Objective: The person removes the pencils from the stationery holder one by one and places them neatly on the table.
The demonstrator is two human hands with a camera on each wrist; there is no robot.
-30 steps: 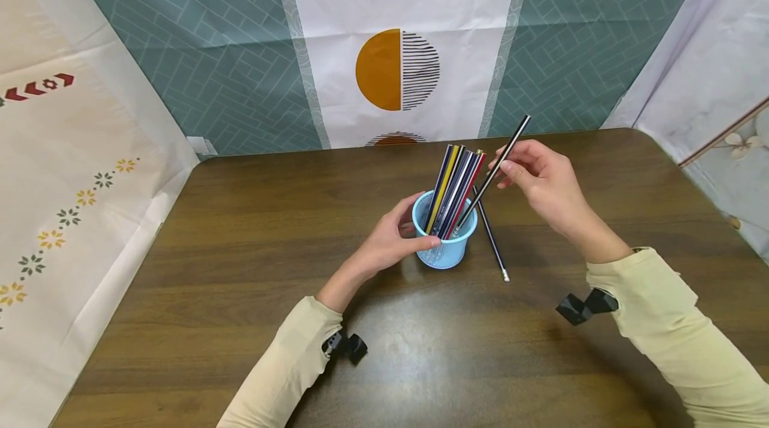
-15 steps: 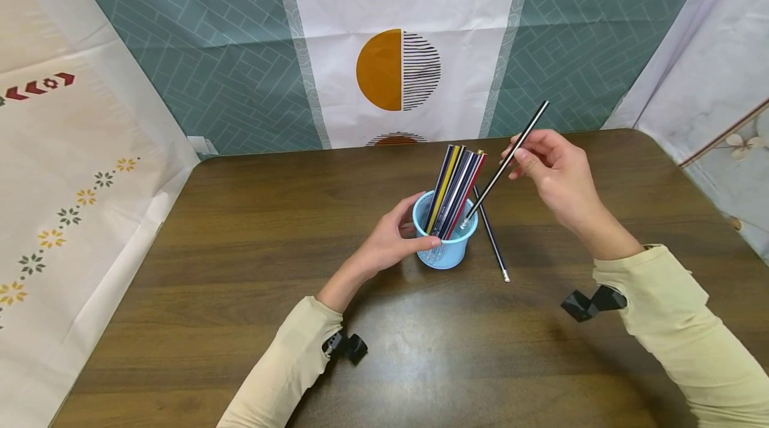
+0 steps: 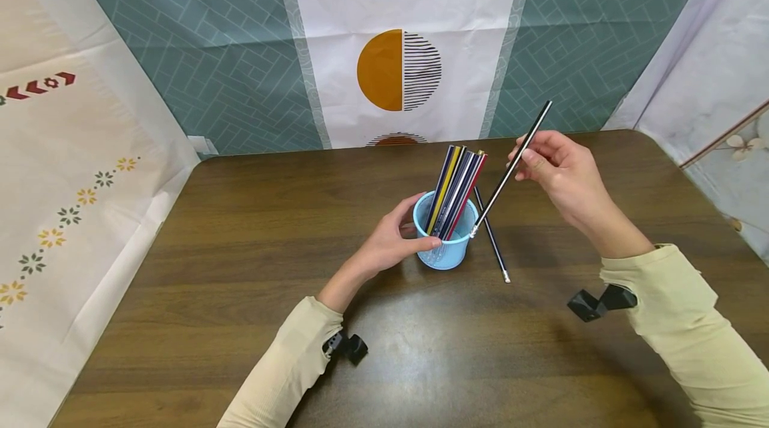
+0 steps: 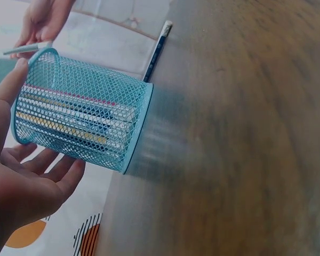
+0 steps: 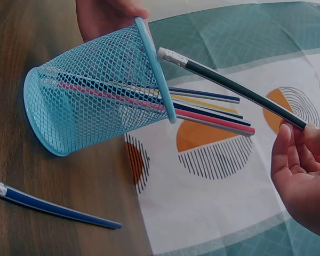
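Note:
A light-blue mesh pencil cup stands upright on the table, with several striped pencils leaning in it. My left hand grips the cup from its left side, thumb over the near rim and fingers behind. My right hand pinches a dark striped pencil between thumb and fingers near its upper part. That pencil slants down to the left, its eraser end right at the cup's right rim. In the right wrist view, the held pencil shows its white eraser and silver ferrule just outside the cup's mouth.
A loose dark-blue pencil lies on the table right of the cup, eraser end nearest me. The brown wooden table ends at a patterned cloth hanging behind it.
My right hand has moved right and drawn the dark striped pencil up out of the cup, bringing its eraser end to the rim. My left hand and the cup have stayed put.

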